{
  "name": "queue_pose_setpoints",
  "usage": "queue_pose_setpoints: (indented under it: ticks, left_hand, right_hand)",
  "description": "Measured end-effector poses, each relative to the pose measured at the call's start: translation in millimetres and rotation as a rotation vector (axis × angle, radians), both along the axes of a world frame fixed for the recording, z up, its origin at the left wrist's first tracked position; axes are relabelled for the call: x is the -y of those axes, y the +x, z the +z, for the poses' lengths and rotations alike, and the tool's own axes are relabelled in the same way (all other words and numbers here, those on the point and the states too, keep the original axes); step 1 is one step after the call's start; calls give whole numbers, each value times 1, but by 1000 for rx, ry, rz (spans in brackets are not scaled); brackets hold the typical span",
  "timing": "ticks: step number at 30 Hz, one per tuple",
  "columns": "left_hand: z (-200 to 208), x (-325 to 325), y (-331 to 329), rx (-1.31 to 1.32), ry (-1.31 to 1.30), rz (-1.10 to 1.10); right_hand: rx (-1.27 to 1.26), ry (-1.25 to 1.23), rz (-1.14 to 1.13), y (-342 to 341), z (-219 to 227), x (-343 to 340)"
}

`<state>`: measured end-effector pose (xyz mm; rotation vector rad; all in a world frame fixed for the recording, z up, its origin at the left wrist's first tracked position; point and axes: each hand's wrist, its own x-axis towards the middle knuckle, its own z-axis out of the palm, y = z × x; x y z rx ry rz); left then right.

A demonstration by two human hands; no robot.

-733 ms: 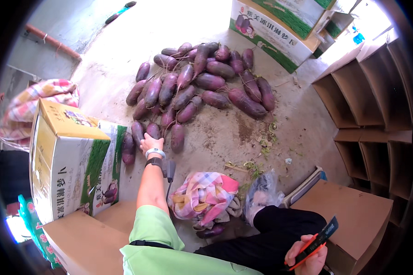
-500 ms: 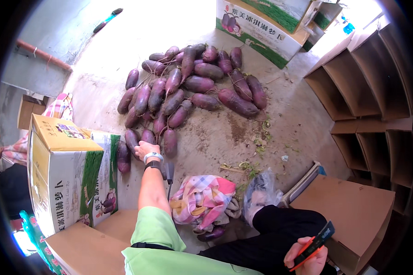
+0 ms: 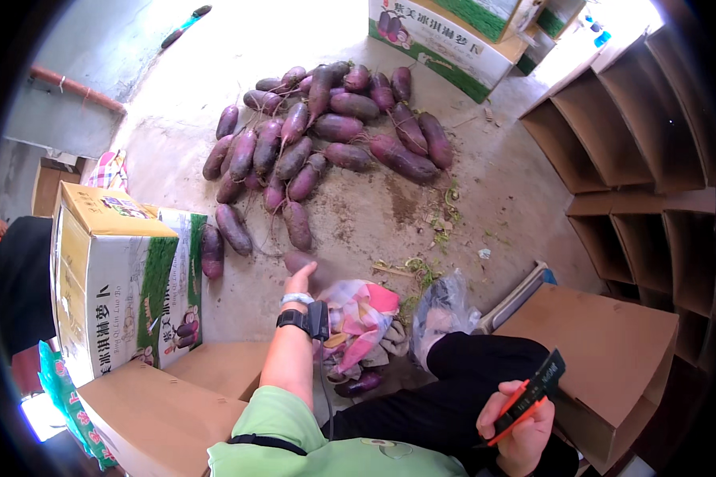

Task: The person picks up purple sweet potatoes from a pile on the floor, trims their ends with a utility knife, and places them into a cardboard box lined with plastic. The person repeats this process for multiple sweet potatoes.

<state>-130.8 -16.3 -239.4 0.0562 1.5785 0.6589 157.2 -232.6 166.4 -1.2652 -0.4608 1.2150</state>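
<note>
My left hand [image 3: 301, 283] is closed on a purple radish [image 3: 297, 261], slightly blurred, just in front of the near edge of the radish pile [image 3: 296, 151]. Beside that hand lies a pink, white and yellow checked cloth [image 3: 358, 310], and one more purple radish [image 3: 359, 385] shows below it. At the lower right, my right hand [image 3: 521, 425] grips an orange-and-black utility knife [image 3: 525, 397], tilted up and to the right. A clear plastic bag [image 3: 444, 306] is by my knee.
Printed cartons [image 3: 123, 270] stand at the left, with open brown flaps [image 3: 167, 409] nearer me. More printed cartons [image 3: 445, 56] are at the back. Open brown boxes [image 3: 612, 143] are stacked at the right, above a nearer brown carton [image 3: 589, 342]. Leaf scraps [image 3: 422, 270] litter the concrete floor.
My left hand has taken a radish from the pile's near edge and drawn it right and toward me. My right hand still holds the utility knife, shifted slightly left.
</note>
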Motion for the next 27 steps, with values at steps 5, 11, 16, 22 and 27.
queue_pose_setpoints:
  ticks: [5,11,16,22,27]
  left_hand:
    - [25,6,19,12,55,30]
    - [25,-4,31,-174,33,34]
    - [42,1,40,-492,79,-180]
    - [130,14,94,563,226,243]
    - [260,31,150,827,377,182]
  right_hand:
    - [48,9,-45,2,-2,7]
    - [50,34,-32,7,2,12]
    - [-102,-17,42,16,6,18]
    - [-44,-35,67,12,12,14]
    - [652,123,171,7,19,0]
